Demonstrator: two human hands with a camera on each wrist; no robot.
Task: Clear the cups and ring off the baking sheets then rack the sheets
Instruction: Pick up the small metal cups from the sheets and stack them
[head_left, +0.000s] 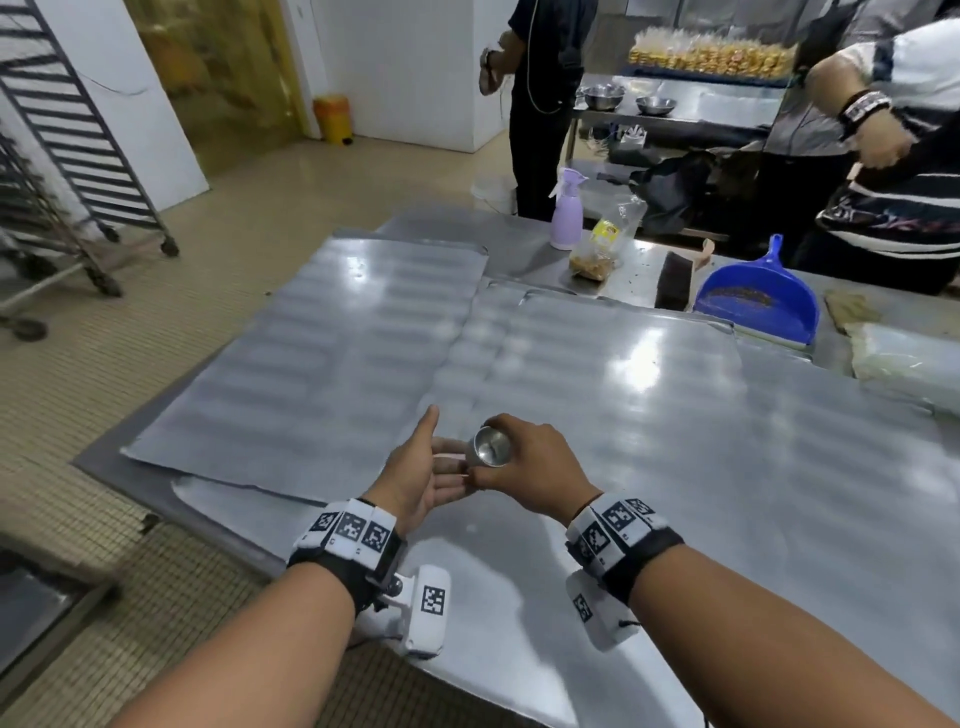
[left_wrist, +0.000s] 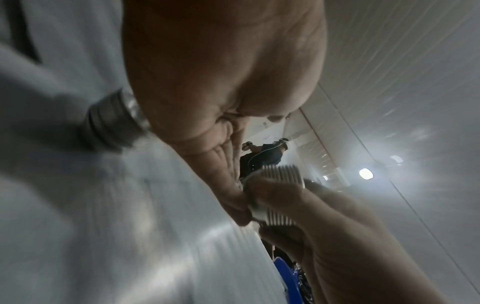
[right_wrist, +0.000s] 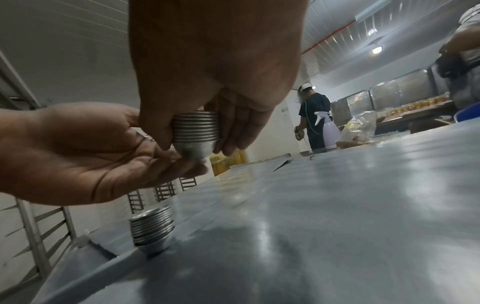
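My right hand (head_left: 524, 457) grips a nested stack of small ribbed metal cups (head_left: 491, 446) from above, a little over the baking sheets. The right wrist view shows its thumb and fingers round this stack (right_wrist: 196, 131). My left hand (head_left: 431, 467) lies open, palm up, its fingertips touching the stack's base (left_wrist: 278, 191). A second cup stack (right_wrist: 152, 230) stands on the table near its left front edge, below my left hand; it is hidden in the head view. Two flat baking sheets (head_left: 322, 353) (head_left: 623, 374) cover the steel table. No ring shows.
A wheeled sheet rack (head_left: 78, 156) stands on the floor at the far left. At the table's far side are a lilac spray bottle (head_left: 566, 213), a plastic bag (head_left: 602, 244) and a blue dustpan (head_left: 758, 301). Two people (head_left: 545, 104) (head_left: 883, 130) stand beyond.
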